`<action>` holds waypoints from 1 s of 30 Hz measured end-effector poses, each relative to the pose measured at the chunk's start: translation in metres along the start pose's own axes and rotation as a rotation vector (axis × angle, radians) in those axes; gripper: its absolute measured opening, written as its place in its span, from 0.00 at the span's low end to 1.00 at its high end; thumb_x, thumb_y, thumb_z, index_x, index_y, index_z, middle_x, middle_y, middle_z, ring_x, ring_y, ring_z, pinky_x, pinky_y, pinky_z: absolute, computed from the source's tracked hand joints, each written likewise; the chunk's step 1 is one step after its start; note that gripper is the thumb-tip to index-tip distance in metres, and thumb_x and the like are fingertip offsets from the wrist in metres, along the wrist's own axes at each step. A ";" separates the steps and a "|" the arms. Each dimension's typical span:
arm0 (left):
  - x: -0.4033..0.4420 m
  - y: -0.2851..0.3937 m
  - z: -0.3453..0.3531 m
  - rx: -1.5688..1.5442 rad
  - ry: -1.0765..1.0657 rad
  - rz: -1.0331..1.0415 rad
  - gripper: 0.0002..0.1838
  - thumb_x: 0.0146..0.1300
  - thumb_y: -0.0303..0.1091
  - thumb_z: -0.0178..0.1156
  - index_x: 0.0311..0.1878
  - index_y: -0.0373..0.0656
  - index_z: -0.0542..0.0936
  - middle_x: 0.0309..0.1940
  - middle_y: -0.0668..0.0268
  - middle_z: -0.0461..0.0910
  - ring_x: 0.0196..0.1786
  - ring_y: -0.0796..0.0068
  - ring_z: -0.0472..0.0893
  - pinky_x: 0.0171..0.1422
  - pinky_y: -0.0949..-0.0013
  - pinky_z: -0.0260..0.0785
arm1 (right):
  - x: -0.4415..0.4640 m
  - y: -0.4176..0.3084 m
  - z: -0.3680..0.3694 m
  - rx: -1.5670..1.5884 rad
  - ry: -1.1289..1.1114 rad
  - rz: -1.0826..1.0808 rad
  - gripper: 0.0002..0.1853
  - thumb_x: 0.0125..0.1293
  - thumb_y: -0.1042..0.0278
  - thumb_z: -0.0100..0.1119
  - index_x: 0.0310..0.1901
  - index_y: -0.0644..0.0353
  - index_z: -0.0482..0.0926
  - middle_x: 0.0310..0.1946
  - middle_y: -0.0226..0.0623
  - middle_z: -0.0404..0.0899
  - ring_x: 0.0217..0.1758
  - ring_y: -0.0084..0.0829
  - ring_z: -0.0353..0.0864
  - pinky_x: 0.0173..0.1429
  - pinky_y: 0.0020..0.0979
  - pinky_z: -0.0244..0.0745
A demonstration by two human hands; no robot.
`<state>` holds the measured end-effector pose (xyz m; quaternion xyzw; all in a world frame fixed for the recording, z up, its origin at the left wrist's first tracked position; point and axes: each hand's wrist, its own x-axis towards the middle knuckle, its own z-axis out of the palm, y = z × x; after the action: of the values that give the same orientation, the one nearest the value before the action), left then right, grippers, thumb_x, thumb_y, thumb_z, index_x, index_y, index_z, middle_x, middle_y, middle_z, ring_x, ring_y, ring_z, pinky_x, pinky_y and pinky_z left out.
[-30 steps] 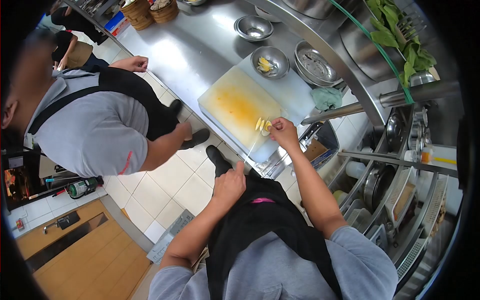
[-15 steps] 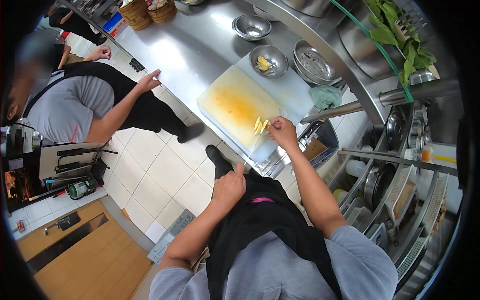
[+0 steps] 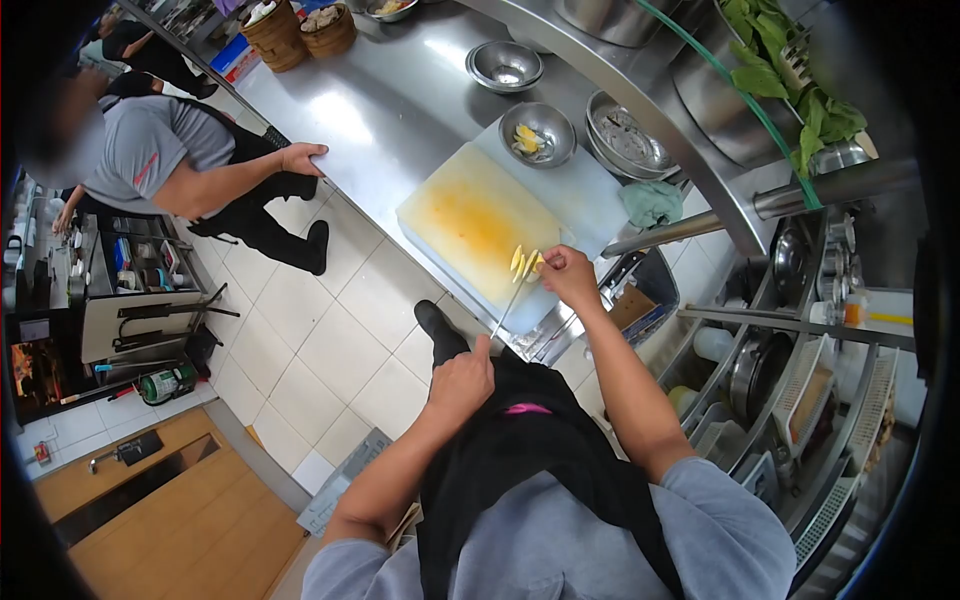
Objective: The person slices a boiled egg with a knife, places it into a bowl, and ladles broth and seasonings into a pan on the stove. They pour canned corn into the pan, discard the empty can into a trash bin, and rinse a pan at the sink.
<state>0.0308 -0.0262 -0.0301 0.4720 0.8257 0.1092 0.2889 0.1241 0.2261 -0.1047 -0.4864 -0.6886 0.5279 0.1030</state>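
Observation:
My left hand (image 3: 463, 380) is closed round the handle of a knife, index finger stretched along it. The thin knife blade (image 3: 512, 304) points away from me over the near edge of the cutting board (image 3: 450, 222), which is stained yellow in the middle. Its tip lies among several yellow slices (image 3: 517, 260), perhaps lemon. My right hand (image 3: 571, 279) pinches the yellow slice (image 3: 535, 266) at the right of the group; its fingertips partly hide it. Beyond the board, a metal bowl (image 3: 562, 122) holds yellow and whitish pieces.
A pale board (image 3: 590, 195) lies under the stained one. More bowls (image 3: 505, 65), bamboo steamers (image 3: 272, 37) and a green cloth (image 3: 652, 204) are on the steel counter (image 3: 400, 100). A shelf post (image 3: 735, 190) rises at right. A co-worker (image 3: 190, 150) stands left, hand on the counter edge.
The knife blade has come up against the slices, its tip now between them. My right hand stays almost in place. The co-worker has moved back and turned, one hand now at the counter edge.

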 end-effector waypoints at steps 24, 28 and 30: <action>-0.009 0.011 -0.008 0.090 0.056 -0.009 0.12 0.69 0.35 0.56 0.52 0.44 0.70 0.26 0.49 0.82 0.28 0.44 0.85 0.29 0.45 0.77 | -0.015 -0.016 -0.004 -0.276 -0.031 -0.401 0.19 0.63 0.79 0.62 0.57 0.56 0.81 0.43 0.43 0.77 0.43 0.43 0.83 0.51 0.38 0.79; -0.010 0.010 -0.008 0.074 0.049 -0.024 0.12 0.69 0.35 0.57 0.51 0.44 0.70 0.26 0.49 0.82 0.28 0.44 0.85 0.30 0.44 0.77 | -0.020 -0.022 -0.003 -0.181 0.065 -0.313 0.21 0.64 0.77 0.64 0.59 0.58 0.78 0.44 0.43 0.79 0.40 0.38 0.85 0.48 0.36 0.80; -0.010 0.009 -0.008 0.057 0.037 -0.026 0.12 0.69 0.35 0.57 0.51 0.43 0.70 0.26 0.49 0.82 0.29 0.44 0.85 0.31 0.44 0.77 | -0.019 -0.019 -0.003 -0.109 0.065 -0.212 0.21 0.64 0.76 0.65 0.59 0.59 0.77 0.44 0.41 0.80 0.37 0.35 0.85 0.45 0.34 0.81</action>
<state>0.0365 -0.0289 -0.0160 0.4671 0.8399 0.0904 0.2613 0.1246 0.2139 -0.0807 -0.4325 -0.7603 0.4596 0.1539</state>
